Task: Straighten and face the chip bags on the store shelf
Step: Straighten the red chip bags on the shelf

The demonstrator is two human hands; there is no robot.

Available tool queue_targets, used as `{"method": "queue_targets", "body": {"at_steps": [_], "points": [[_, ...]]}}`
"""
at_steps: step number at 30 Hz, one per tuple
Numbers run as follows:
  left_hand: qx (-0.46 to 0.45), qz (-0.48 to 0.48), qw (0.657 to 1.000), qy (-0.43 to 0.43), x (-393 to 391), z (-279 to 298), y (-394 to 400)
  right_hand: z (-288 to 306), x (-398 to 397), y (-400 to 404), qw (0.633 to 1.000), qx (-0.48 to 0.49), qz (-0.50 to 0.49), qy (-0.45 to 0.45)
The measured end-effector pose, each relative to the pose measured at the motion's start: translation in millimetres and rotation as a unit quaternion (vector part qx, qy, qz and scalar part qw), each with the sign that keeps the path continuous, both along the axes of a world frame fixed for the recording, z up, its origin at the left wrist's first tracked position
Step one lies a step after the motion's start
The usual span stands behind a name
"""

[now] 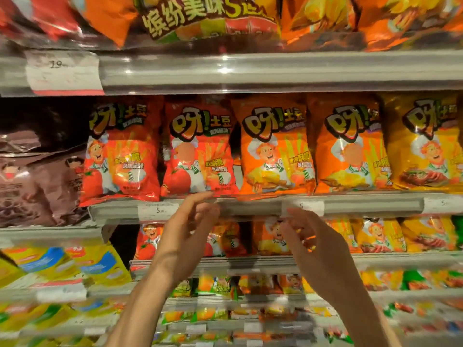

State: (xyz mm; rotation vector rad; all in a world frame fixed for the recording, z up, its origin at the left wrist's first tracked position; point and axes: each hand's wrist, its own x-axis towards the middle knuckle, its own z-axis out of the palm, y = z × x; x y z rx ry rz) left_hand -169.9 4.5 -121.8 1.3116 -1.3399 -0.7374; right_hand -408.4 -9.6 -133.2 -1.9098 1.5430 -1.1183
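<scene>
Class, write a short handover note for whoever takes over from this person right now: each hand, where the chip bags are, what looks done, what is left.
Left hand: raised at the shelf edge, fingers loosely curled, holding nothing, fingertips just under the second red bag.
Right hand: raised below the edge, fingers loosely curled, holding nothing.
Bags: on the middle shelf, two red, two orange, one yellow, all upright and front-facing.
Done: this row looks mostly faced.
Left: the first red bag overhangs the edge and tilts slightly; the brown bags lie slumped. Lower shelves are too blurred to judge.
</scene>
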Motion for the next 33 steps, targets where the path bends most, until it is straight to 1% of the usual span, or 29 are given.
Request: {"method": "queue_targets", "body": {"at_steps": [3, 6, 10, 12, 15, 17, 18, 20, 21, 23, 24, 26, 27, 29, 31, 33], "points": [[-0.007, -0.021, 1.000, -0.015, 28, 5, 8, 0, 27, 7, 0.999, 0.000, -0.028, -0.018], [-0.011, -0.025, 0.999, -0.029, 60, 13, 17, 6, 56, 11, 0.999, -0.026, -0.040, 0.018], [-0.031, -0.023, 0.998, -0.043, 92, 26, 18, 26, 86, 10, 0.999, -0.034, -0.031, 0.023], [-0.038, -0.028, 0.998, -0.035, 98, 36, 14, 36, 101, 4, 0.998, -0.060, -0.033, 0.011], [-0.029, 0.010, 1.000, -0.004, 98, 47, 1, 50, 119, -18, 0.995, -0.092, -0.031, -0.006], [-0.031, 0.041, 0.998, -0.032, 92, 53, -12, 60, 128, -37, 0.994, -0.101, -0.024, -0.021], [-0.031, 0.041, 0.997, -0.059, 88, 57, -20, 66, 132, -47, 0.995, -0.095, -0.025, -0.023], [-0.004, 0.033, 0.994, -0.103, 75, 68, -36, 76, 141, -66, 0.997, -0.073, -0.023, -0.024], [0.012, 0.024, 0.994, -0.107, 69, 72, -43, 80, 146, -74, 0.998, -0.055, -0.019, -0.023], [0.021, 0.002, 0.997, -0.073, 60, 75, -60, 86, 156, -85, 1.000, -0.011, -0.002, -0.026], [0.021, 0.005, 0.998, -0.060, 57, 74, -68, 86, 160, -90, 0.999, 0.012, 0.007, -0.031], [0.040, 0.042, 0.996, -0.070, 54, 72, -84, 84, 164, -99, 0.997, 0.056, 0.023, -0.042], [0.050, 0.056, 0.994, -0.076, 53, 71, -92, 82, 165, -102, 0.996, 0.064, 0.026, -0.052], [0.067, 0.068, 0.992, -0.087, 51, 70, -101, 78, 165, -106, 0.995, 0.050, 0.027, -0.080], [0.039, 0.072, 0.994, -0.072, 50, 69, -106, 75, 163, -109, 0.993, 0.031, 0.025, -0.114], [0.003, 0.082, 0.995, -0.055, 51, 65, -110, 72, 162, -115, 0.990, 0.034, 0.023, -0.137]]}}
